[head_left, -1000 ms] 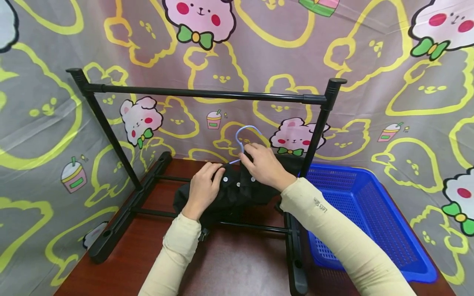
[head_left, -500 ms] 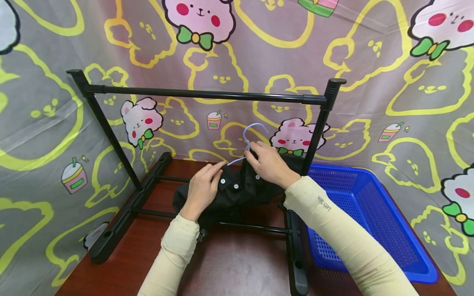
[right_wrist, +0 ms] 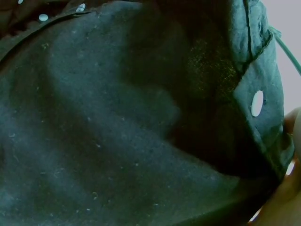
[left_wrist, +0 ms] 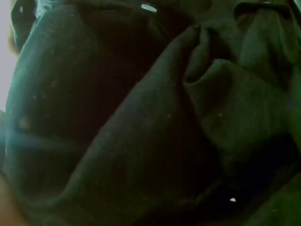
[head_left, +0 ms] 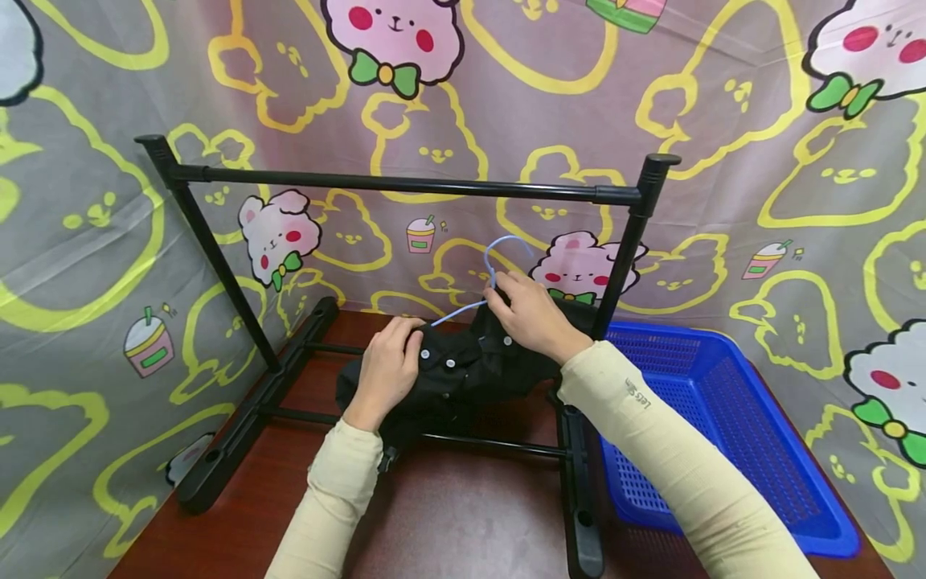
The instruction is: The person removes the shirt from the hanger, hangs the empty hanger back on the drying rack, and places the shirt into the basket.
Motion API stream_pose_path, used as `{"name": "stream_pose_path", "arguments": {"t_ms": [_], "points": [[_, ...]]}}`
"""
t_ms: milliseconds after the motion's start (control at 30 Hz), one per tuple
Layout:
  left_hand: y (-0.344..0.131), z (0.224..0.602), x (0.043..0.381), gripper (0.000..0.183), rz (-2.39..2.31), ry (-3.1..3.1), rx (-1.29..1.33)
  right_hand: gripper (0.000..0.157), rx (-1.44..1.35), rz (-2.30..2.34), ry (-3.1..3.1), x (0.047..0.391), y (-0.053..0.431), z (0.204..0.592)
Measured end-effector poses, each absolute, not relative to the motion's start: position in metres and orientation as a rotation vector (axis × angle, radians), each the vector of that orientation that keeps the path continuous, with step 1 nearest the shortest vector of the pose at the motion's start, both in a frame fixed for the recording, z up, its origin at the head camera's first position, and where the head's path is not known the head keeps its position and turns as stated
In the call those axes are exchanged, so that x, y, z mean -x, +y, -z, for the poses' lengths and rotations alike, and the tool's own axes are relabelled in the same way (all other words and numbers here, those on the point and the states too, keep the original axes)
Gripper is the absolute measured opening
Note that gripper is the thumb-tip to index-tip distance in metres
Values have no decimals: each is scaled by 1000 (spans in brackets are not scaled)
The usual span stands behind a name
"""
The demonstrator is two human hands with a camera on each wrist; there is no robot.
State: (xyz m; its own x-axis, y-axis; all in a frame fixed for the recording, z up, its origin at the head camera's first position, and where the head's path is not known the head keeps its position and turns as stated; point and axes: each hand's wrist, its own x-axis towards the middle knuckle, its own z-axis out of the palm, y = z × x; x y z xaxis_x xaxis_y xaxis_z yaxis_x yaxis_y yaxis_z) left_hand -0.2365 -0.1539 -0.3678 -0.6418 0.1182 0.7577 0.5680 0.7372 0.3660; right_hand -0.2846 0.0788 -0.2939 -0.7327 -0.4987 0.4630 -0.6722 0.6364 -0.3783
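Note:
A black shirt with white buttons lies bunched between both hands, over the lower bars of a black rack. From its neck a light-blue clothes hanger sticks out, hook up and curving right; the rest is hidden in the cloth. My right hand pinches the hanger at the base of its hook, with the shirt's collar under the fingers. With its fingers bent over the cloth, my left hand grips the shirt where the hanger's left arm enters it. Dark folds of the shirt fill the left wrist view.
The rack's top bar runs above and behind the hands between two uprights. At the right, a blue plastic basket stands on the reddish-brown table. A patterned curtain hangs behind.
My right hand and the hanger's hook have shifted right and slightly up. My left hand has moved a little left with its part of the shirt, so more of the hanger's arm shows.

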Motion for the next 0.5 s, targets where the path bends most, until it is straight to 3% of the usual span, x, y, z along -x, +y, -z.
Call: {"name": "stream_pose_path", "arguments": {"t_ms": [233,500], "points": [[-158,372,238,16,776,-2209,495,23,-941,-803,-2568,288,82,296],[-160,378,240,28,742,-2195,552,22,-937,-809,-2574,289,83,297]]}}
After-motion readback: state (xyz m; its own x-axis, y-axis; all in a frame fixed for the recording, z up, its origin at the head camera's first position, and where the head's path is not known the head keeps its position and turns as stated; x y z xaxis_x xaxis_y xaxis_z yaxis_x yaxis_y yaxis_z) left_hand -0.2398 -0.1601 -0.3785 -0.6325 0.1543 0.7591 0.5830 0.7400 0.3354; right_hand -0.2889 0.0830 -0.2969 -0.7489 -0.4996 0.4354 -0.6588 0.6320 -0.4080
